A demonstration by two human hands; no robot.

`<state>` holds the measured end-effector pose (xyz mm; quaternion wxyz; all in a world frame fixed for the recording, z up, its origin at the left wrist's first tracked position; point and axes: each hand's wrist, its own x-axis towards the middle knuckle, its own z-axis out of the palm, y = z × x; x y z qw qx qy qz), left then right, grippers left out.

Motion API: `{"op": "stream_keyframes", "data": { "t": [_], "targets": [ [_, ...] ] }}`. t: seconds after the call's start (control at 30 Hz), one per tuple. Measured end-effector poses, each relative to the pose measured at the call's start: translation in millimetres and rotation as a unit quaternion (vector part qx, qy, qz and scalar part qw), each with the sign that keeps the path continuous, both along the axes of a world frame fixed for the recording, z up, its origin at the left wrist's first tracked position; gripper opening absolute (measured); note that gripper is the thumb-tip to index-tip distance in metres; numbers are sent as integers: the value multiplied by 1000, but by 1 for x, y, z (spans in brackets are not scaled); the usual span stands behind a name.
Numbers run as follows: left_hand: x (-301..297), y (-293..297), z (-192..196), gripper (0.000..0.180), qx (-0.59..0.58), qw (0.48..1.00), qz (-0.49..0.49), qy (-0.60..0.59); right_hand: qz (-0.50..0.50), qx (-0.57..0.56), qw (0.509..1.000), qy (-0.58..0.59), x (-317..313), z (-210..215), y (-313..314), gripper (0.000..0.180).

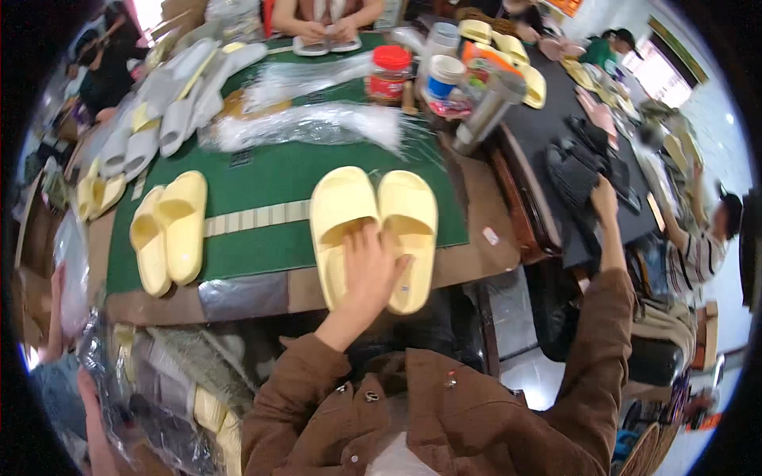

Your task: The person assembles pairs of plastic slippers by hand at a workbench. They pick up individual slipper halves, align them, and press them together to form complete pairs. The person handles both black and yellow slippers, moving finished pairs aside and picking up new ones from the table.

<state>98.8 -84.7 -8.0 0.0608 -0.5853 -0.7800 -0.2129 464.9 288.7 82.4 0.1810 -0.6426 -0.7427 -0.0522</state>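
Observation:
A pair of pale yellow slide slippers (343, 194) lies side by side at the front edge of the green-topped table, toes away from me. My left hand (367, 266) is on this pair, fingers in the left slipper below its strap and thumb over the right one, gripping their inner sides. Reaching far out to the right, my right hand (605, 200) is closed at the edge of some black slippers (573, 174) on the dark table; its fingertips are partly hidden. Another yellow pair (181, 226) rests on the green mat to the left.
Grey slippers (182, 103) are heaped at the far left. Clear plastic bags (317, 127) lie across the green mat (270, 178). A red-lidded jar (389, 73), a white-and-blue tub (444, 77) and a steel flask (490, 111) stand at the back right. A person's hands (327, 33) work opposite.

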Motion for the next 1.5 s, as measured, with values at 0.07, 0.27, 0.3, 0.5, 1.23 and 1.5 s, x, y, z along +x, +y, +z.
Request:
{"op": "stream_keyframes", "data": {
  "t": [0.07, 0.27, 0.3, 0.5, 1.23, 1.5],
  "targets": [
    [2, 4, 0, 63, 36, 999, -27, -12, 41, -66, 997, 4, 25, 17, -9, 48],
    [-22, -5, -9, 50, 77, 997, -21, -6, 183, -36, 981, 55, -38, 14, -131, 25],
    [-27, -5, -9, 49, 87, 996, -23, 4, 219, -21, 972, 78, -40, 2, -144, 22],
    [-123, -33, -22, 40, 55, 991, 120, 28, 253, -91, 961, 65, -142, -5, -241, 17],
    [-285, -165, 14, 39, -29, 891, 414, 185, 395, -307, 837, 225, -327, -47, -274, 44],
    [-142, -52, 41, 41, 82, 991, -38, -98, 431, -287, 748, 415, -286, -77, -270, 14]
  ]
}}
